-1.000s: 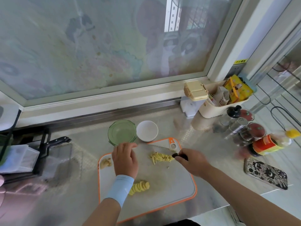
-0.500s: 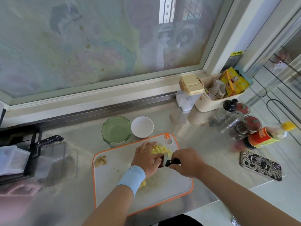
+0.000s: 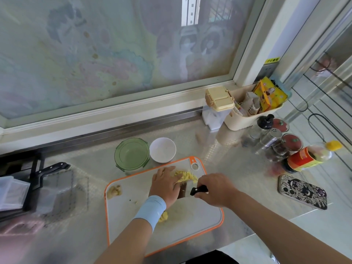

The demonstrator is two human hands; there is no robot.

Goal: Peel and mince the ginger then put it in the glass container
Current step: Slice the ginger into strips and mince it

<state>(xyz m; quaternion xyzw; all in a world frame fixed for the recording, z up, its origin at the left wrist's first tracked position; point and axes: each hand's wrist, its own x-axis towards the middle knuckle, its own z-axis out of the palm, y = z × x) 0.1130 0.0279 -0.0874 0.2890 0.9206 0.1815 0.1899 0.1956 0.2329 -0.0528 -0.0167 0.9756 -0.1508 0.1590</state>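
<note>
the ginger strips lie heaped at the far right of the cutting board, long axis running left to right. our left hand is nearer, fingers flat on the heap's left end. our right hand grips the knife, and we judge its blade just nearside of the heap. the glass container stands just beyond.

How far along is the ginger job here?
Done: pale scraps, likely peel, lie at the left edge of the white, orange-rimmed cutting board, and a pile of yellow ginger strips is cut. In hand: the left hand steadies that pile while the right hand grips a black-handled knife beside it. Left: mincing, the ginger slices under the left wrist, and filling the closed green-lidded glass container.
</note>
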